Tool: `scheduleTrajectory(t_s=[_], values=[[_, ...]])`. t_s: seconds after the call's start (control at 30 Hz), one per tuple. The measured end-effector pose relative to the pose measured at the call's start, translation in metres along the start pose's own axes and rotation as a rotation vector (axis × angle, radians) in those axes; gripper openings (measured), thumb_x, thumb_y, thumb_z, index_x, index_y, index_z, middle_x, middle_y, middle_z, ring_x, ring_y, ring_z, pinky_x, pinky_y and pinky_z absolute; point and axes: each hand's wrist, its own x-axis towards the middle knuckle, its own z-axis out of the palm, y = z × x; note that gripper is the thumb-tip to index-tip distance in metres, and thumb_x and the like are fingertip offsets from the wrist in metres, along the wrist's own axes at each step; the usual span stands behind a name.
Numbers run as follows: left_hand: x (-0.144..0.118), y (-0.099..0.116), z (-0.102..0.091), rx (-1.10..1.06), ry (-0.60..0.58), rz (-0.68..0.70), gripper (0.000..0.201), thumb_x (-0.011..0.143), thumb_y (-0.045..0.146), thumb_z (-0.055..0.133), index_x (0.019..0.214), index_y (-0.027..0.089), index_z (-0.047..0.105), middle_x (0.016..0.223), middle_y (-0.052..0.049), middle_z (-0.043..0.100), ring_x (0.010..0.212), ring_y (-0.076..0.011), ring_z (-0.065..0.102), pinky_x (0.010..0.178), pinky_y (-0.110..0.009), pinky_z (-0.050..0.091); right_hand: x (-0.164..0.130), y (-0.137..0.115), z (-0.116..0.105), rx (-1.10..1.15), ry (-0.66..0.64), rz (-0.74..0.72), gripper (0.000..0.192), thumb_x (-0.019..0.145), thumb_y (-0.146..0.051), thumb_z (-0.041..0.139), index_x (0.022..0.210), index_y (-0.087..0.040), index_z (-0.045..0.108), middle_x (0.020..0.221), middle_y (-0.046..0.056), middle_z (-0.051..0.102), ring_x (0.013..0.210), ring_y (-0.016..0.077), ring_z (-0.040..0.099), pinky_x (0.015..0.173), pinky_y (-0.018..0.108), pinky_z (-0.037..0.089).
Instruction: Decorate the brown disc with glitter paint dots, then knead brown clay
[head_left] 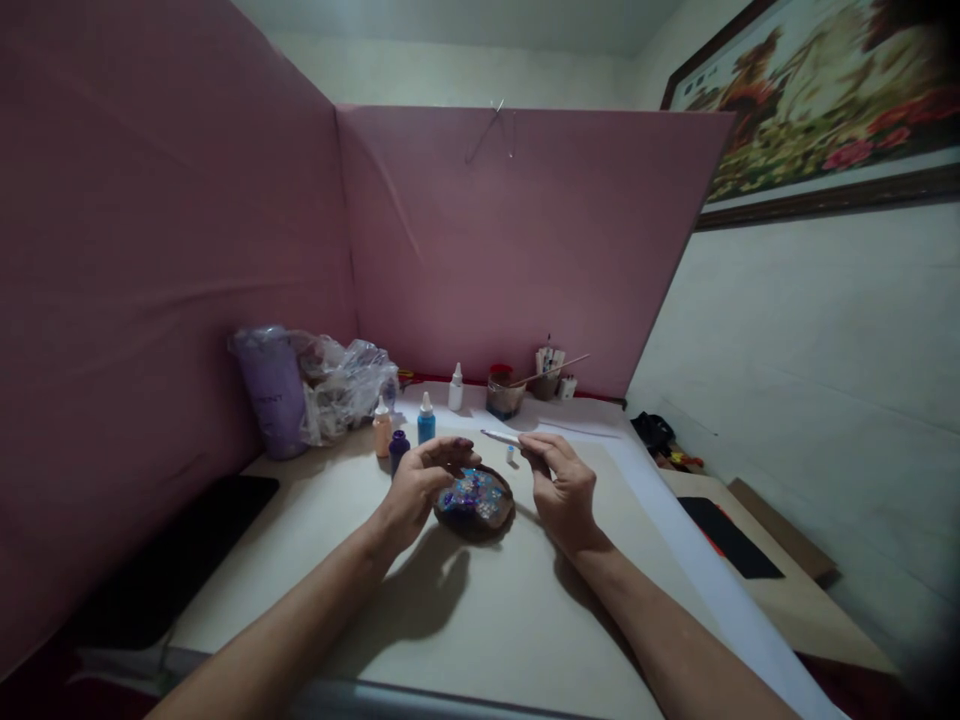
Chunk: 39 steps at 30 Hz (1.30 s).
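A round dark dish filled with blue and purple glittery pieces lies on the pale table. My left hand curls around the dish's left rim, its fingers arched over the top. My right hand sits just right of the dish and pinches a thin white stick that points left above the dish. A small white and blue cap lies on the table under the stick's end.
Behind the dish stand a peach bottle, a blue bottle, a dark purple bottle and a white dropper bottle. A purple cup and crumpled plastic bag sit left. Jars with sticks stand by the pink partition.
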Motion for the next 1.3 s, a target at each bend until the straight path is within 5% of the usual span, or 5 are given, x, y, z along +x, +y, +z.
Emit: scheduleTrajectory(t_s=[0.3,0.5,0.63,1.03,1.3], values=[[0.005,-0.005,-0.005,0.261,0.107,0.083,0.028,0.065,0.015,0.058,0.092,0.014,0.068,0.090,-0.007,0.071,0.090,-0.0205,0.063,0.085,-0.032,0.044,-0.001,0.003,0.000,-0.017,0.002,0.013,0.029,0.084,-0.004,0.051,0.099,-0.021,0.069,0.097,0.006,0.068,0.091,0.0182,0.064,0.085,0.033,0.053],[0.000,-0.011,-0.004,1.172,-0.011,0.521,0.032,0.073,0.013,0.052,0.098,0.018,0.069,0.101,-0.008,0.066,0.106,-0.0257,0.050,0.097,-0.044,0.036,0.000,0.003,0.000,-0.039,0.013,0.008,0.030,0.082,-0.004,0.051,0.099,-0.022,0.069,0.096,0.006,0.068,0.090,0.0186,0.065,0.083,0.032,0.053],[-0.005,-0.014,0.001,1.572,-0.135,0.597,0.037,0.076,0.016,0.056,0.110,0.026,0.067,0.119,-0.008,0.058,0.118,-0.0300,0.039,0.100,-0.050,0.030,0.000,0.002,0.001,-0.039,0.007,0.003,0.034,0.081,-0.001,0.049,0.099,-0.022,0.069,0.096,0.006,0.068,0.090,0.0185,0.065,0.081,0.032,0.054],[0.000,-0.027,-0.006,1.693,-0.155,0.562,0.032,0.080,0.025,0.055,0.108,0.032,0.068,0.129,-0.006,0.047,0.124,-0.0323,0.031,0.102,-0.054,0.026,0.000,0.000,0.001,-0.002,0.000,0.040,0.032,0.083,-0.003,0.047,0.098,-0.022,0.068,0.096,0.006,0.067,0.089,0.0180,0.065,0.081,0.032,0.054],[-0.001,-0.024,-0.004,1.687,-0.161,0.582,0.025,0.080,0.024,0.054,0.098,0.027,0.071,0.129,-0.008,0.048,0.125,-0.0334,0.031,0.102,-0.054,0.026,-0.001,0.000,0.000,0.004,0.008,0.035,0.034,0.081,-0.001,0.047,0.098,-0.021,0.068,0.096,0.006,0.067,0.089,0.0173,0.064,0.081,0.031,0.054]])
